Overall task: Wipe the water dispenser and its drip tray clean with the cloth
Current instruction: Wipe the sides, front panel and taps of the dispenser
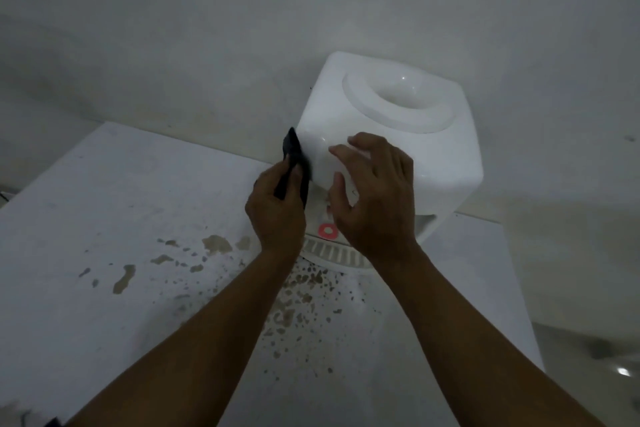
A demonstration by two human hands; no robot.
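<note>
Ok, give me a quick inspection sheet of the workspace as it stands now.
Surface: white table, brown stains and specks in front of the dispenser.
Job's things: white water dispenser upright by the wall; slotted drip tray at its base; dark cloth against its left side.
Clutter: nothing seen.
Hands: left hand grips the cloth; right hand rests open on the dispenser front.
Cables: nothing seen.
Surroundings: plain grey wall.

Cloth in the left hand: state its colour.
Black, or very dark; the cloth shows best in the head view.
</note>
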